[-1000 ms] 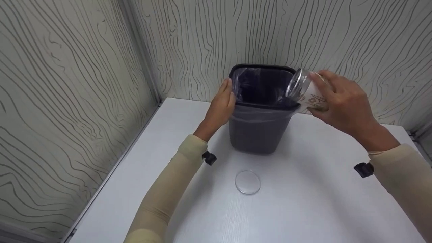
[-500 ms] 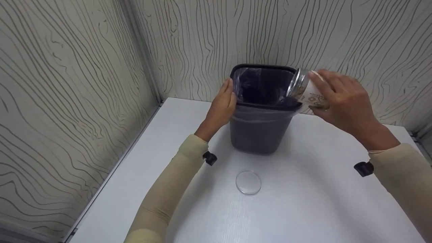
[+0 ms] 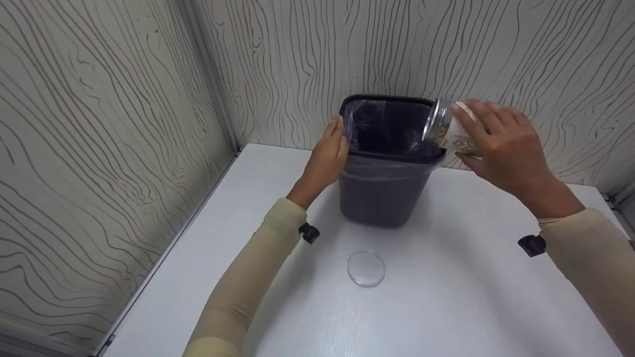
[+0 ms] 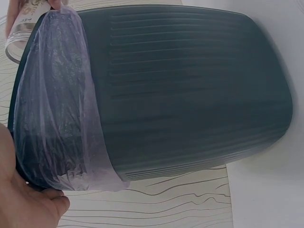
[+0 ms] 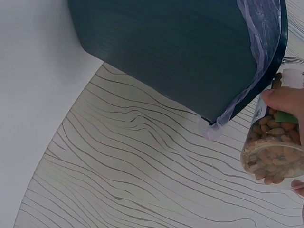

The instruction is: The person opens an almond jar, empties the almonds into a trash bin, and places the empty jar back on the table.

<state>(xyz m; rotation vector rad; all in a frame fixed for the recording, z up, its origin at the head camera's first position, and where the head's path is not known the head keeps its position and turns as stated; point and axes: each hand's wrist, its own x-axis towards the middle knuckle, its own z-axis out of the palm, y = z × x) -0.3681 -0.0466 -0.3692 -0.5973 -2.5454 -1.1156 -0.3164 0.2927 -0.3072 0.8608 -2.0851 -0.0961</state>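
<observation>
Your right hand (image 3: 501, 144) fingers are gripping the tilted nut jar (image 3: 449, 130) over the lined bin (image 3: 382, 193), your left hand (image 3: 325, 161) fingers lying flat, steadying its rim; tilting short, nuts risk spilling onto the worktop (image 3: 446, 297).

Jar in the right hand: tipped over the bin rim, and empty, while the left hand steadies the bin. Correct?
Not quite. The jar is not empty: the right wrist view shows it filled with nuts. The rest holds: the right hand tips it at the rim of the bin, and the left hand rests against the bin's side.
</observation>
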